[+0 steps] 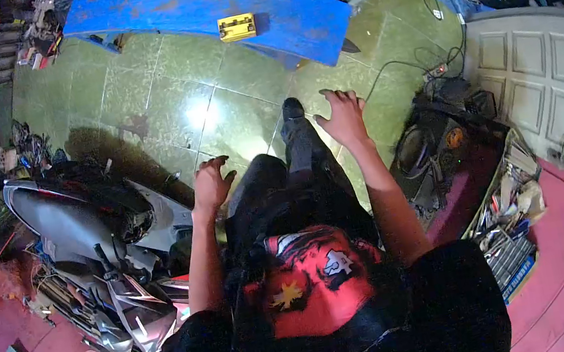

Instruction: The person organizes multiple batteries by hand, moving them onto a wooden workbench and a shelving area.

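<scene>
My left hand (209, 183) is held out over my thigh, fingers apart and curled a little, with nothing in it. On the other side, my right hand (342, 117) reaches forward past my knee, its fingers spread and holding nothing. Both hands hang above the greenish tiled floor (164, 106). Ahead of them lies a long blue bench (169, 3), worn on its surface. A small yellow object (237, 28) with dark parts rests on the bench's near edge, and neither hand touches it.
A motorcycle (71, 221) stands close at the left. To the right are a dark machine (434, 141), a box of tools (509, 241) and a white panelled door (544, 77). A cable (394, 64) crosses the floor to a power strip (435, 71).
</scene>
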`<action>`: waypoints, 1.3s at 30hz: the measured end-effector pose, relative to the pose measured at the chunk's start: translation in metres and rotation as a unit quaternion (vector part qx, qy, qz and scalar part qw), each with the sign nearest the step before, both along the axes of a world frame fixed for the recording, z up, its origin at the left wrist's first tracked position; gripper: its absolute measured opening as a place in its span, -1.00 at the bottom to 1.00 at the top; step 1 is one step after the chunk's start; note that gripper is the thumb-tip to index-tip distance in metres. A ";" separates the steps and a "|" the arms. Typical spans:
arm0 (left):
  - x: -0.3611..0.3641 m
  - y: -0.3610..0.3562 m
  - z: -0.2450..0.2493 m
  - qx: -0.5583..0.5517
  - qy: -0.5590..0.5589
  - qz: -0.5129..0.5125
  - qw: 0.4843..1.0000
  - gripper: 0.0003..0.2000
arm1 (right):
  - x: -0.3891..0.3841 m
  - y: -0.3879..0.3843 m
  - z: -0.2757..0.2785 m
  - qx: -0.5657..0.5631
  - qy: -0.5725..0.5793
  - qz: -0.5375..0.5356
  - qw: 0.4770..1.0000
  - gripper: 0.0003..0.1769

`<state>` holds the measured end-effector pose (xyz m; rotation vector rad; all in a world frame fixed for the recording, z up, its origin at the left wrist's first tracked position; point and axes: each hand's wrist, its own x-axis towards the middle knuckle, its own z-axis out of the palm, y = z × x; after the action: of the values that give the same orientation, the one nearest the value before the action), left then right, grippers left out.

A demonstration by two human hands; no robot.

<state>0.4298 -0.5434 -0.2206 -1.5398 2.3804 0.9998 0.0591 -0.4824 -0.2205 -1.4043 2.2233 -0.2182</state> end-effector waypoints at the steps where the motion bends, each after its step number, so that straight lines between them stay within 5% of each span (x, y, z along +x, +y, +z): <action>1: -0.003 -0.014 -0.006 -0.024 -0.008 -0.015 1.000 -0.55 | -0.002 -0.019 -0.008 0.006 -0.002 0.002 1.000 -0.26; 11: -0.081 -0.184 -0.090 -0.080 0.060 0.044 0.994 -0.32 | 0.021 -0.170 -0.074 0.015 0.023 -0.008 1.000 -0.14; 17: -0.119 -0.259 -0.130 -0.085 0.009 -0.016 0.996 -0.06 | 0.045 -0.229 -0.129 -0.008 0.067 -0.085 0.994 -0.02; 24: -0.154 -0.314 -0.163 -0.117 -0.011 -0.138 0.983 0.09 | 0.054 -0.277 -0.171 -0.037 0.079 -0.083 0.993 -0.14; 28: -0.161 -0.323 -0.179 -0.083 -0.038 -0.161 0.983 0.04 | 0.056 -0.283 -0.187 -0.032 0.100 -0.076 0.992 -0.28; 32: -0.174 -0.334 -0.188 -0.164 -0.034 -0.194 0.967 -0.08 | 0.055 -0.284 -0.206 -0.103 0.139 -0.048 0.984 -0.35; 39: -0.180 -0.349 -0.182 -0.203 -0.031 -0.244 0.948 -0.25 | 0.043 -0.282 -0.208 -0.113 0.148 -0.030 0.982 -0.27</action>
<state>0.2496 -0.8921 -0.4028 -0.9512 2.8308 0.3674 0.1026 -0.7643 -0.4282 -1.5755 2.5516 -0.3086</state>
